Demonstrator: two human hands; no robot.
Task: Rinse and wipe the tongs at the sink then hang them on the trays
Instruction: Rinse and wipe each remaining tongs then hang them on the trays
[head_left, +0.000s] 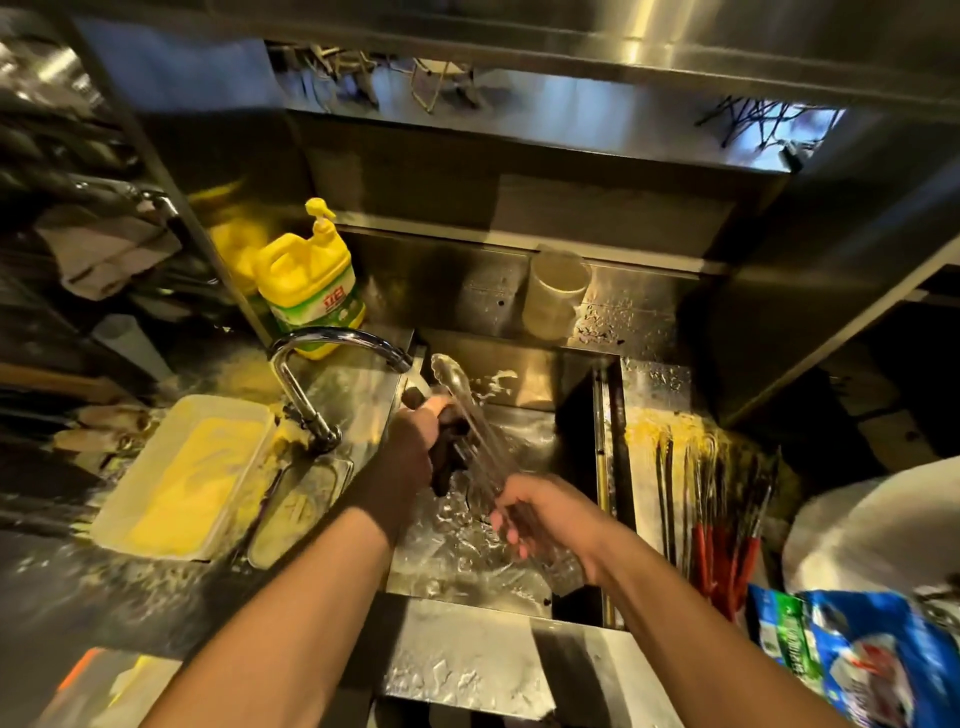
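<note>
Over the steel sink (524, 431), below the curved faucet (332, 345), the rinse-and-wipe step looks under way. The tongs (467, 410) slant across the basin, tips up near the spout. The right hand (540, 519) curls round their handle end, while the left hand (415, 434) grips a dark cloth (447, 457) against them. Next, judging by this, comes wiping them dry, then carrying them to the trays.
</note>
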